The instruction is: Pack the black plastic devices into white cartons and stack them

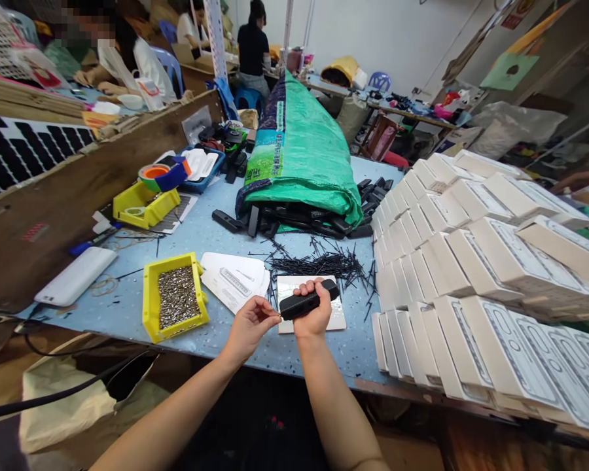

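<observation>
My right hand (314,317) is wrapped round a long black plastic housing (298,305), holding it slightly tilted above a small white board (338,319). At the housing's left end, the thumb and forefinger of my left hand (253,320) are pinched together on something tiny that I cannot make out. To the left stands a yellow bin (150,294) full of small shiny metal parts (177,297). White printed cards (235,278) lie between the bin and the board. Just behind the board is a heap of thin black sticks (319,263).
A green woven sack (314,157) at the back spills black housings (294,216). White boxes (451,268) are stacked high on the right. A second yellow bin (152,214), a blue tray (211,171) and a white power bank-like block (76,276) stand left. Co-workers sit beyond.
</observation>
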`<state>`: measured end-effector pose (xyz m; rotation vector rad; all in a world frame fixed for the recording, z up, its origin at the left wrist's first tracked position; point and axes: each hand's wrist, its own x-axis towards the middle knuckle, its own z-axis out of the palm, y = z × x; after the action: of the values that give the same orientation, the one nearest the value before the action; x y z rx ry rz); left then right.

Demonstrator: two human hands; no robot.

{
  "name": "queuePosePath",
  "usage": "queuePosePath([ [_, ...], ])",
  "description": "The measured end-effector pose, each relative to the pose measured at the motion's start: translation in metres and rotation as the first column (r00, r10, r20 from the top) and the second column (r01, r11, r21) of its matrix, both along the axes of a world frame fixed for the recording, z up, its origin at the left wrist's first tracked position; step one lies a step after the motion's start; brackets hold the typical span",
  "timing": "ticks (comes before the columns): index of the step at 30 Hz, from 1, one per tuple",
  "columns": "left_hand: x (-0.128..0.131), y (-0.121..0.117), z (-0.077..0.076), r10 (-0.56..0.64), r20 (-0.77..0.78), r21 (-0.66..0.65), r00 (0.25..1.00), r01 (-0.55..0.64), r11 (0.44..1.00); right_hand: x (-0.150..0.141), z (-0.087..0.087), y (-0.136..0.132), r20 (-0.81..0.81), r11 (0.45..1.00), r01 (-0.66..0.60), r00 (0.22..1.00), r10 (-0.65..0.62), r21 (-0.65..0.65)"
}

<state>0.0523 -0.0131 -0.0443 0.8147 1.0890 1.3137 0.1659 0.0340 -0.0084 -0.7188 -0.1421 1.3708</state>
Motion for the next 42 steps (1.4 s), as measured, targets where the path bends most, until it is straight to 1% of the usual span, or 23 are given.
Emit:
queuePosePath([
  [3,0.004,0.0,-0.003,0.01,-0.054,0.045,0.999,-0.008,0.999,0.002,0.0,0.001,-0.004,1.0,0.006,1.0,-0.006,-0.001],
  [7,0.01,-0.004,-0.009,0.107,-0.149,0.128,0.983,-0.089,0.988,0.001,-0.003,-0.002,0.058,0.999,0.046,0.997,-0.044,-0.022],
  [9,0.011,-0.007,-0.012,0.138,-0.218,0.175,0.966,-0.101,0.979,0.0,-0.005,-0.005,0.135,0.998,0.052,0.989,-0.055,0.022],
  [11,0.011,-0.01,-0.014,0.142,-0.254,0.195,0.957,-0.093,0.976,0.001,-0.005,-0.007,0.183,0.997,0.022,0.983,-0.036,0.075],
  [13,0.009,-0.011,-0.013,0.113,-0.274,0.187,0.955,-0.062,0.98,0.002,-0.004,-0.007,0.164,0.998,0.003,0.986,-0.014,0.067],
  [15,0.004,-0.011,-0.008,0.034,-0.355,0.162,0.934,0.026,0.987,0.004,-0.002,-0.005,0.121,1.0,0.015,0.993,-0.017,0.021],
  [17,0.0,-0.01,-0.001,-0.061,-0.493,0.138,0.868,0.146,0.98,0.006,-0.001,-0.003,0.12,0.999,0.034,0.992,-0.035,0.007],
  [18,-0.002,-0.009,0.002,-0.087,-0.554,0.134,0.828,0.191,0.972,0.006,0.0,-0.002,0.135,0.999,0.037,0.99,-0.038,0.014],
  [20,-0.004,-0.008,0.008,-0.08,-0.624,0.157,0.777,0.226,0.961,0.005,0.001,-0.001,0.173,0.999,0.035,0.984,-0.041,0.032],
  [24,0.002,-0.006,0.012,0.004,-0.669,0.22,0.743,0.193,0.956,0.003,0.002,-0.001,0.193,0.996,0.071,0.978,-0.079,0.045],
  [26,0.008,-0.007,0.011,0.03,-0.684,0.229,0.729,0.175,0.958,0.001,0.0,-0.001,0.166,0.995,0.101,0.981,-0.104,0.023],
  [28,0.013,-0.009,0.008,0.036,-0.691,0.217,0.722,0.159,0.963,0.0,-0.006,-0.001,0.122,0.992,0.121,0.986,-0.117,-0.028],
  [29,0.015,-0.01,0.005,0.019,-0.703,0.193,0.711,0.165,0.967,0.0,-0.009,-0.002,0.103,0.99,0.13,0.987,-0.124,-0.057],
  [31,0.016,-0.012,-0.002,-0.055,-0.736,0.123,0.674,0.213,0.969,0.003,-0.017,-0.002,0.098,0.987,0.134,0.987,-0.125,-0.093],
  [33,0.01,-0.011,-0.01,-0.13,-0.768,0.068,0.627,0.282,0.957,0.012,-0.024,-0.001,0.173,0.992,0.108,0.98,-0.095,-0.065],
  [34,0.004,-0.009,-0.014,-0.147,-0.789,0.058,0.596,0.311,0.949,0.019,-0.026,0.0,0.242,0.994,0.107,0.965,-0.101,-0.015],
  [35,-0.004,-0.005,-0.017,-0.145,-0.818,0.059,0.556,0.332,0.942,0.027,-0.029,0.001,0.323,0.991,0.121,0.937,-0.134,0.059],
  [36,-0.015,0.0,-0.018,-0.133,-0.856,0.059,0.5,0.35,0.935,0.036,-0.031,0.002,0.405,0.98,0.136,0.896,-0.185,0.146],
  [37,-0.027,0.007,-0.019,-0.126,-0.9,0.045,0.418,0.376,0.926,0.044,-0.034,0.003,0.488,0.967,0.12,0.845,-0.219,0.226],
  [38,-0.041,0.016,-0.018,-0.127,-0.94,0.012,0.316,0.406,0.914,0.052,-0.037,0.005,0.564,0.957,0.068,0.795,-0.222,0.281],
  [39,-0.054,0.025,-0.016,-0.146,-0.969,-0.043,0.201,0.442,0.896,0.058,-0.041,0.007,0.631,0.955,-0.014,0.753,-0.186,0.297],
  [41,-0.078,0.043,-0.01,-0.195,-0.98,-0.189,-0.039,0.493,0.85,0.067,-0.046,0.012,0.724,0.949,-0.186,0.688,-0.058,0.253],
  [42,-0.087,0.052,-0.007,-0.206,-0.969,-0.249,-0.139,0.508,0.825,0.069,-0.048,0.015,0.73,0.949,-0.21,0.683,-0.03,0.236],
])
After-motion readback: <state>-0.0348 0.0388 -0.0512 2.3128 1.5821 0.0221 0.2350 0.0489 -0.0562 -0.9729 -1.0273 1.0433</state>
